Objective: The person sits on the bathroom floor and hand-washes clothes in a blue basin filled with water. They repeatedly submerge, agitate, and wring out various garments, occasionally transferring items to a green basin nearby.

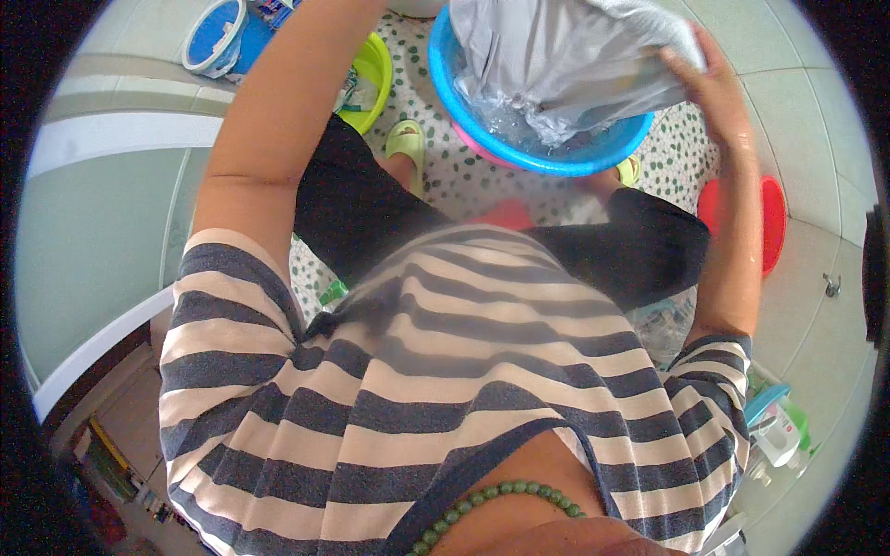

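A wet, light grey cloth (556, 62) hangs bunched over a blue plastic basin (535, 161). Its lower end dips into the basin, where water and suds show. My right hand (716, 90) grips the cloth's right edge, with the thumb across the near side and the fingers partly hidden behind it. My left forearm runs up past the top edge of the picture, and the left hand is out of view. Under the blue basin, part of a pink rim (480, 147) shows.
Left of the blue basin, a yellow-green basin (381, 83) holds things partly hidden by my arm. A blue bucket (219, 42) with a white rim stands farther left. A red plastic basin (773, 222) leans by the right tiled wall. Bottles (782, 434) stand at lower right.
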Available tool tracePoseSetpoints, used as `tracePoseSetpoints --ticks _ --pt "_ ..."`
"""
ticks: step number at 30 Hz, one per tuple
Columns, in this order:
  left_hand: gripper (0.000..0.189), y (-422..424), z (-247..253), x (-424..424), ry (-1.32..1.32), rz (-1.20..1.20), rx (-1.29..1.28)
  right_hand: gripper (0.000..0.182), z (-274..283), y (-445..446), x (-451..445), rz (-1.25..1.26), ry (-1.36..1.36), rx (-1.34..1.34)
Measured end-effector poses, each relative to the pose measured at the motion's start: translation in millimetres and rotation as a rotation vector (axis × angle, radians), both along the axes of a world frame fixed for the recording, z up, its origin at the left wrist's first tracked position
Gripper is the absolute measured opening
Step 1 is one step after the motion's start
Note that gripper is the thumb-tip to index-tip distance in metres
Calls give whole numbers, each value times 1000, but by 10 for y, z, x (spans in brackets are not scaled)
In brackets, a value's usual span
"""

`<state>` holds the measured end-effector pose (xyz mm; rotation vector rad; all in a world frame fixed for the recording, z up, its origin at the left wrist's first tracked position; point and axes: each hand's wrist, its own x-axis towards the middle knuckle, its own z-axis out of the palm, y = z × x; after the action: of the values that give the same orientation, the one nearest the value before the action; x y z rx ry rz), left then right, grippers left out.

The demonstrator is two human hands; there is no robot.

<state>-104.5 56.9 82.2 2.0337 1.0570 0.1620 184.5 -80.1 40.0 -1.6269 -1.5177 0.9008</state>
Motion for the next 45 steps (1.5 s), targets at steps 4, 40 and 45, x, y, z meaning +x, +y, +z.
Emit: tracePoseSetpoints --ticks 4,40,45 --pt "44 244 -1448 257 -51 -323 206 59 -1137 33 130 130 -291 94" --pt "36 -411 -2809 572 112 45 -170 58 -2258 -55 -572 74 -221 112" --pt "32 -580 -2364 619 -398 -57 -639 82 -2129 2 -855 74 -158 227"
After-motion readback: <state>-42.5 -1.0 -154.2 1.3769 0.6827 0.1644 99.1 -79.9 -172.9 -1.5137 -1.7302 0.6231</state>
